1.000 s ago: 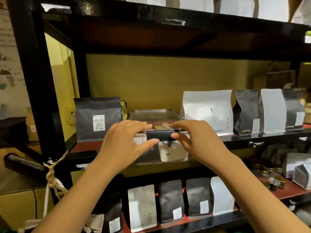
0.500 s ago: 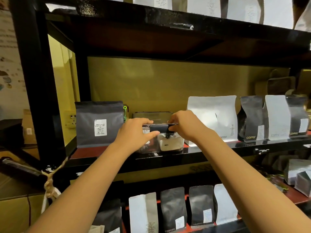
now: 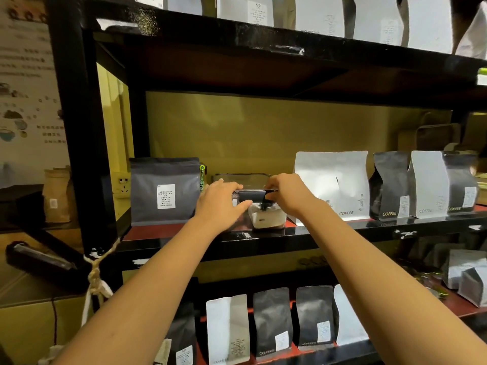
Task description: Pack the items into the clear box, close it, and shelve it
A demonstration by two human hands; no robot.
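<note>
Single view only, head-worn wide-angle; no second view to share any part of the scene. It faces a black shelf rack (image 3: 79, 143) head-on, roughly level with the middle shelf (image 3: 342, 227). Both forearms reach forward from the bottom edge, so the middle shelf sits at arm's length. The underside of the upper shelf (image 3: 237, 69) fills the top of frame; the lower shelf (image 3: 469, 309) is seen from above. Rack lines bow toward the edges. Left margin takes in a wall poster (image 3: 23, 75).

One clear box (image 3: 266, 218), two hands, five middle-shelf coffee bags, four lower-shelf bags
</note>
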